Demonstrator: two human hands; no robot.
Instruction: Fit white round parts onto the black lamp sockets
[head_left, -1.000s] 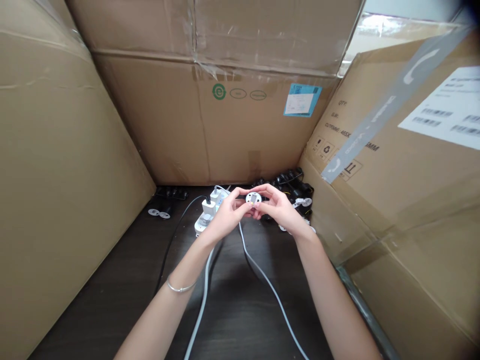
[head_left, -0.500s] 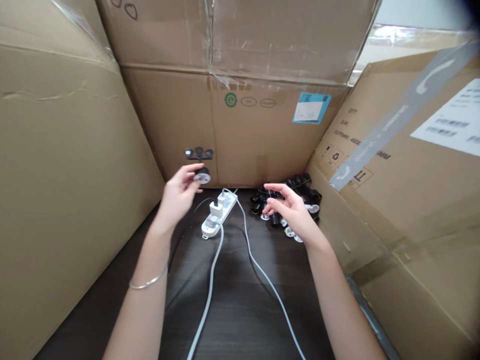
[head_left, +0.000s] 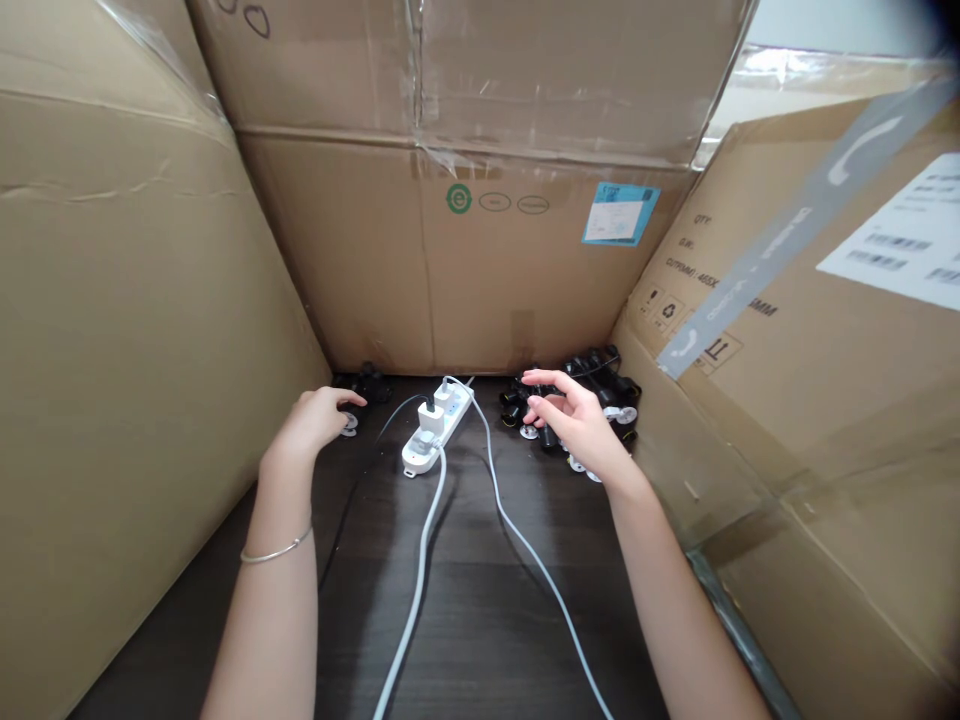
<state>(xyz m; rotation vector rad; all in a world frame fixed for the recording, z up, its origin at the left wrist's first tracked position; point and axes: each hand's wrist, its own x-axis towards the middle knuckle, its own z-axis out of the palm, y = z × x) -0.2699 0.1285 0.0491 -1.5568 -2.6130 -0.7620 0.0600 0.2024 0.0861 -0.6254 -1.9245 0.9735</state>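
The left hand point(head_left: 315, 420) is curled over a white-faced round fitting point(head_left: 349, 424) on the tabletop point(head_left: 480, 640), lower than in the earlier frame. A white power strip point(head_left: 437, 430) lies between the 2 hands, which are well apart. The right hand point(head_left: 577, 425) spreads open over a cluster of black fittings point(head_left: 604, 385).

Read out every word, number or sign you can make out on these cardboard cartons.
"QTY:" on the right carton
"G.W:" just below it
"CUT(MM): 465X" below that, with "MM" further along; the middle is covered by the tape
"e" in a green circle on the back carton
Blue sticker, white barcode label, grey tape: too small or blurred to read
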